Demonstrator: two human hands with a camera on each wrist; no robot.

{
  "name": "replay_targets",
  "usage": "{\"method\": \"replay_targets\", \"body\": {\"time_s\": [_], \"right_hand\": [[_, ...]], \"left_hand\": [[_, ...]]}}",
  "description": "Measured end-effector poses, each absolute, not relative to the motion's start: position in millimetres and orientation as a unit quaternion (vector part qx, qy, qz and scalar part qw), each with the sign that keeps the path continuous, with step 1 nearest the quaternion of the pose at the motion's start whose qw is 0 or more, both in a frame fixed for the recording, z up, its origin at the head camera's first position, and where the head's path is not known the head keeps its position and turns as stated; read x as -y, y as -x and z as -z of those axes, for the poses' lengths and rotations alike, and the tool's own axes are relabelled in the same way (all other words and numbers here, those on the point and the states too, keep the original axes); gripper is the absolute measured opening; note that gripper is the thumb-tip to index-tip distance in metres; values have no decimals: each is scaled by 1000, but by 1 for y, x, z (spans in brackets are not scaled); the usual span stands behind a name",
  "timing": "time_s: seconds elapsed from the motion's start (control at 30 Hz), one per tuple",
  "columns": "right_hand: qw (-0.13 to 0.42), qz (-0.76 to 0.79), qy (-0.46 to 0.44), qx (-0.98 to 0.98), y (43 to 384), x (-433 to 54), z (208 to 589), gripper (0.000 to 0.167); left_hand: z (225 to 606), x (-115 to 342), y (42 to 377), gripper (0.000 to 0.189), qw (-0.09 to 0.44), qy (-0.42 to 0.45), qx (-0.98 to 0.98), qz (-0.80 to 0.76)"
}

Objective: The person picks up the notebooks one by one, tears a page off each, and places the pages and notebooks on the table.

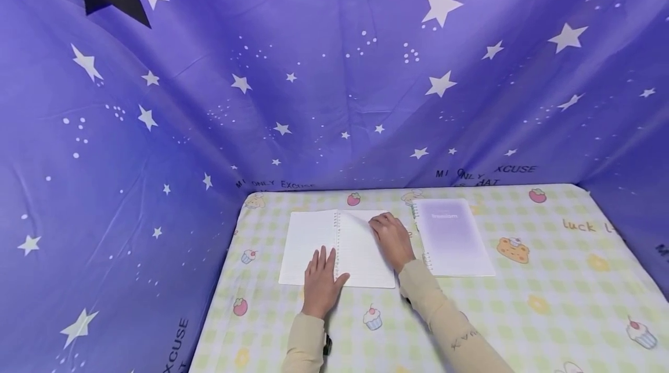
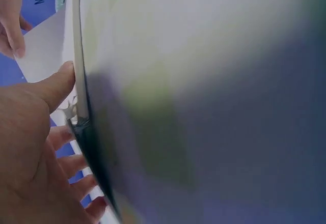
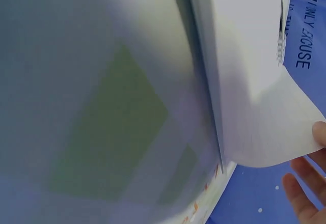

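An open spiral notebook (image 1: pixel 308 233) with blank-looking, faintly lined pages lies on the table. My left hand (image 1: pixel 320 286) rests across the lower part of it near the wire binding, fingers spread. In the left wrist view the left thumb reaches the notebook's lower edge. My right hand (image 1: pixel 395 240) pinches the upper right corner of a page (image 3: pixel 277 124) between thumb and fingers. That page is raised and curves away from the stack beneath, as the right wrist view shows.
To the right lies a closed purple spiral notebook (image 1: pixel 455 242), close beside my right forearm. A checked cloth (image 1: pixel 564 286) with cupcake and strawberry prints covers the table. Purple star-printed curtains (image 1: pixel 324 71) hang at the back and sides.
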State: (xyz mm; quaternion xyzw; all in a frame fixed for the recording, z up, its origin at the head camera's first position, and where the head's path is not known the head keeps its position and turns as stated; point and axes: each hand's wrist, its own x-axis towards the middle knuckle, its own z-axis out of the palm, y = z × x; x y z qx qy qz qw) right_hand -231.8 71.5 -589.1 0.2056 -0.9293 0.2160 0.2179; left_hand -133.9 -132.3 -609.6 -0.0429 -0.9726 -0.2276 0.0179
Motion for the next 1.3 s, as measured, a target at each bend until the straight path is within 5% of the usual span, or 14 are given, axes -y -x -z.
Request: {"method": "replay_targets", "body": {"time_s": [0.27,0.5,1.07,1.3], "right_hand": [[202,-245,-197,928,221,-64,592,13],[159,-279,-190,928,214,-60,592,18],[93,-274,-171,942,190,-42,594,20],[121,-249,-189,942,186,-36,596,17]], "left_hand": [[596,156,142,93,12,115,970,212],[595,170,152,112,-53,132,968,208],[600,170,159,114,-86,127,967,201],[600,169,163,116,-86,122,968,200]]}}
